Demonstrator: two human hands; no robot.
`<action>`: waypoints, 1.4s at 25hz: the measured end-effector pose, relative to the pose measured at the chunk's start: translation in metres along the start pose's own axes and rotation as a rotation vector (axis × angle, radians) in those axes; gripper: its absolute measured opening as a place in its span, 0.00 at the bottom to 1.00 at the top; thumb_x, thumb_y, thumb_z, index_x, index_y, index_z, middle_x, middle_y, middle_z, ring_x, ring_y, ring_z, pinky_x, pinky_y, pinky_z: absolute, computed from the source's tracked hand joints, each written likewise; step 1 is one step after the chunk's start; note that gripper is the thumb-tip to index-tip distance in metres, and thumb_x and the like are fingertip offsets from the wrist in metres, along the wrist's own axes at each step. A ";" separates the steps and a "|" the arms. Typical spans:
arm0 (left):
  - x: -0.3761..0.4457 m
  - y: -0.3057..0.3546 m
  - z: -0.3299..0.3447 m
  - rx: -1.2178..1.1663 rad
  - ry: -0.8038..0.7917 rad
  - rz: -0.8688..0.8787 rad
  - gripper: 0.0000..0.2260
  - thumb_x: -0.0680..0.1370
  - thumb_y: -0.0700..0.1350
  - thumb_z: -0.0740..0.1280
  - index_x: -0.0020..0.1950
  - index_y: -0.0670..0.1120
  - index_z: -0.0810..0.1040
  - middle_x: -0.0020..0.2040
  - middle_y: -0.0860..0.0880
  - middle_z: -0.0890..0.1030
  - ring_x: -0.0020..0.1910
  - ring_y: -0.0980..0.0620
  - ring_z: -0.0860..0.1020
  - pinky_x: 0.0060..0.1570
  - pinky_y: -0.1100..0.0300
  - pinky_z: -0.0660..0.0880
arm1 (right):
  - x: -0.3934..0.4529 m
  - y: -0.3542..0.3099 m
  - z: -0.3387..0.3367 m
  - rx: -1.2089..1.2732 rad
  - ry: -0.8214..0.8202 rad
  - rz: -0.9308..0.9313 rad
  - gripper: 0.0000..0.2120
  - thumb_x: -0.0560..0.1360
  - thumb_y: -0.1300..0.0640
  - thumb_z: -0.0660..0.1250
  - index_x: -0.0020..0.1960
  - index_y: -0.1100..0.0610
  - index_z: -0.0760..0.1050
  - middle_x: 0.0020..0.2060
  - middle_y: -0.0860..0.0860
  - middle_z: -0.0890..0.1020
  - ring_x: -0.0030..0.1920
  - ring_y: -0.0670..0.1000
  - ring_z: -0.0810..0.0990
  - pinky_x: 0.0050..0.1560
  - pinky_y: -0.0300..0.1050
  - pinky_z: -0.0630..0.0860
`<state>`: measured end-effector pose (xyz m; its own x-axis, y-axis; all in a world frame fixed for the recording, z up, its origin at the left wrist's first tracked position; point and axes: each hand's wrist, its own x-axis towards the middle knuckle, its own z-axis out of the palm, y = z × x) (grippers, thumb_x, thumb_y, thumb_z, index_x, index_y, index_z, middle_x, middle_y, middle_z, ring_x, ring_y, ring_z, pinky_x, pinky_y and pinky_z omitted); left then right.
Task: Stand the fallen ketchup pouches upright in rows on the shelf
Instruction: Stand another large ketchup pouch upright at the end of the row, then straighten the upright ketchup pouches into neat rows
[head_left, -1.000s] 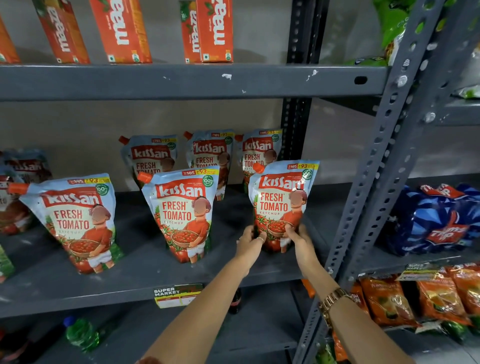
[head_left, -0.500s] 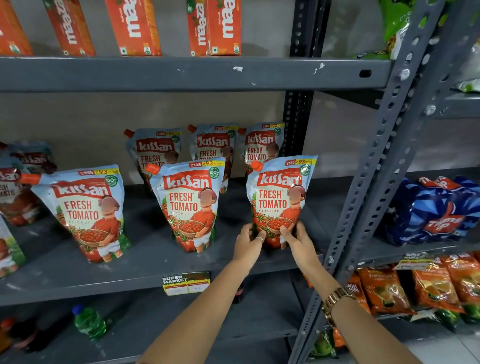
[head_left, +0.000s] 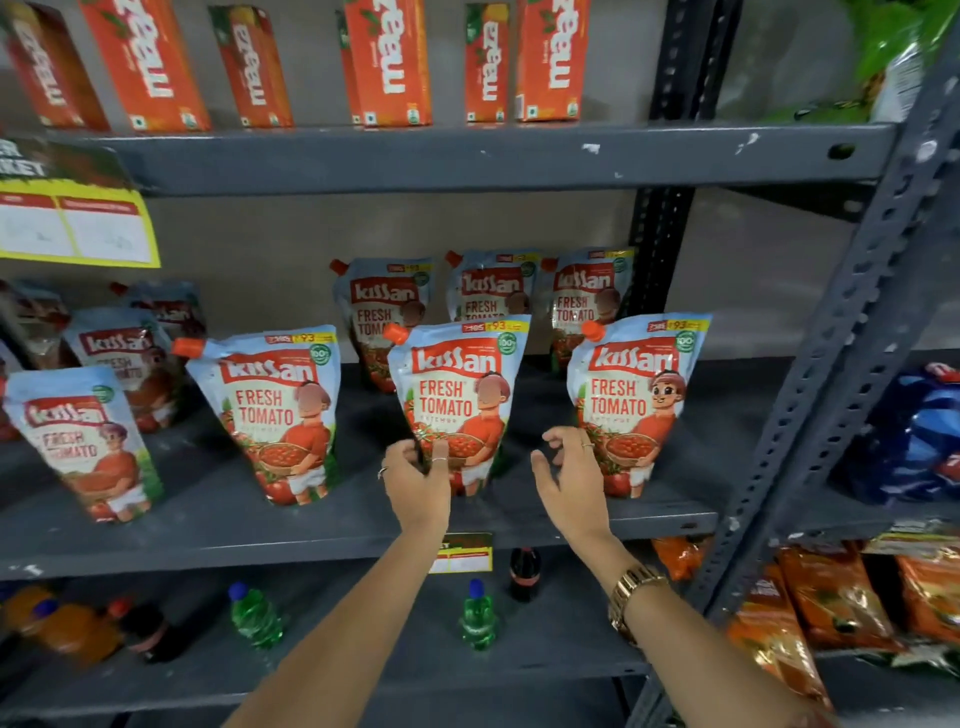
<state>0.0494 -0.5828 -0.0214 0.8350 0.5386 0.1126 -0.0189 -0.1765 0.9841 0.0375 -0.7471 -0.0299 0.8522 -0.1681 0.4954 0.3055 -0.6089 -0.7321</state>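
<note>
Where the shelf (head_left: 311, 540) front edge ran: left hand (head_left: 418, 480) curled at the middle pouch (head_left: 460, 400); right hand (head_left: 571, 475) spread, empty, beside the right pouch (head_left: 636, 400). Front row upright; back row (head_left: 493, 286) upright. Far-left pouches (head_left: 130, 348) blurred, possibly leaning, remaining.

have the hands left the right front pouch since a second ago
Yes. Both have shifted left, away from the rack post: the left hand now touches the middle front pouch, and the right hand hangs open beside the right front pouch.

Gold watch (head_left: 635, 597), finger rings (head_left: 439, 459)
</note>
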 end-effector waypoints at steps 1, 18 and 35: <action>0.007 -0.002 -0.006 0.011 -0.088 -0.045 0.19 0.74 0.47 0.68 0.60 0.40 0.71 0.57 0.41 0.77 0.56 0.44 0.75 0.58 0.48 0.73 | 0.002 -0.004 0.009 0.020 -0.051 0.035 0.13 0.75 0.56 0.64 0.58 0.58 0.69 0.51 0.49 0.73 0.47 0.47 0.72 0.48 0.44 0.72; 0.004 -0.008 -0.012 0.327 -0.589 -0.013 0.24 0.75 0.53 0.64 0.70 0.53 0.63 0.70 0.46 0.70 0.71 0.45 0.63 0.74 0.42 0.51 | -0.015 0.001 0.026 0.161 -0.161 0.314 0.07 0.76 0.50 0.63 0.52 0.51 0.69 0.46 0.48 0.80 0.52 0.53 0.78 0.49 0.43 0.71; 0.073 -0.015 -0.135 0.131 0.036 0.241 0.05 0.75 0.45 0.65 0.45 0.44 0.75 0.42 0.46 0.79 0.39 0.49 0.75 0.39 0.59 0.71 | -0.042 -0.101 0.104 0.102 0.127 0.087 0.06 0.74 0.62 0.65 0.45 0.53 0.69 0.41 0.50 0.73 0.35 0.49 0.72 0.39 0.46 0.73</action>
<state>0.0366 -0.4298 -0.0090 0.7947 0.4971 0.3484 -0.1410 -0.4071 0.9024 0.0157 -0.5979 -0.0255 0.8185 -0.3173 0.4789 0.2803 -0.5070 -0.8151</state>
